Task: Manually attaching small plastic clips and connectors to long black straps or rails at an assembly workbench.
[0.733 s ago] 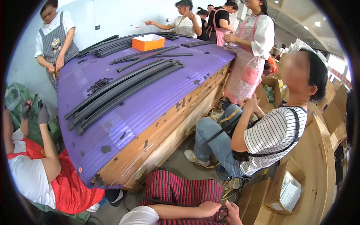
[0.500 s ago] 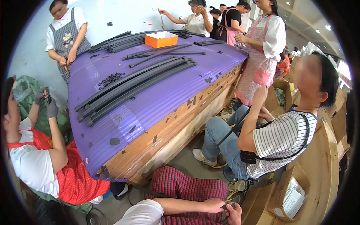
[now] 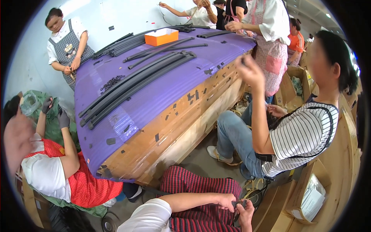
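Note:
Low in the view, over my lap in red-and-black striped cloth, my two hands meet. My left hand reaches across from the left with its fingers closed at a small dark piece. From below, my right hand pinches the same piece between thumb and fingers. It is too small and partly covered by my fingers to name its kind.
A purple-covered table ahead bears long black strips, small black rings and an orange box. Co-workers sit to my left and right; others stand around the table. A carton with packets stands at right.
My hands have shifted slightly up and right in view, still together on the dark piece. The seated co-worker at right has raised a hand. The view has shifted a little.

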`<state>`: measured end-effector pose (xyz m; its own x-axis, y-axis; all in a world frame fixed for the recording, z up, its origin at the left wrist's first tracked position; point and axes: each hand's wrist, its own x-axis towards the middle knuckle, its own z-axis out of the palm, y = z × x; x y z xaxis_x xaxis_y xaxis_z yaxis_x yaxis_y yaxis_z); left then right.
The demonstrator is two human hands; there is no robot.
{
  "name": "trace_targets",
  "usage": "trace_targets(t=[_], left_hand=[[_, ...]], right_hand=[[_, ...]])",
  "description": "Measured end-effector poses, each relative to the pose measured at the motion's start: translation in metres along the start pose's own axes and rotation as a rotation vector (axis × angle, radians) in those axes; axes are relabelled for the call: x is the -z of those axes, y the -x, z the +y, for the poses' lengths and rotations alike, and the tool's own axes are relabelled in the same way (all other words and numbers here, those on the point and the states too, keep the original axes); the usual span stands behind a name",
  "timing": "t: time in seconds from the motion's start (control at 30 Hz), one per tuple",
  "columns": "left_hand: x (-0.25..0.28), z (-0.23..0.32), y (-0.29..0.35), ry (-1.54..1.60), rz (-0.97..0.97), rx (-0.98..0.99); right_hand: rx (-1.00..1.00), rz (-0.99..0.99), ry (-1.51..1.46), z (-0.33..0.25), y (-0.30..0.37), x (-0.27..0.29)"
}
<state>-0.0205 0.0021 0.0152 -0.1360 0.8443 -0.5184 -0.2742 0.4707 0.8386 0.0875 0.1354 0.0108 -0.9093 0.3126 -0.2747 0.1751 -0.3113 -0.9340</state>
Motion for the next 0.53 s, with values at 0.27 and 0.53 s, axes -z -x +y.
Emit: trace_targets(t=[0.27, 0.53], left_hand=[[0.008, 0.0, -0.003, 0.102, -0.088, 0.056], [0.008, -0.007, -0.011, 0.083, -0.121, 0.056]], right_hand=[[0.025, -0.061, 0.012, 0.008, -0.004, 0.01], [0.034, -0.206, -0.048, 0.016, -0.016, 0.025]])
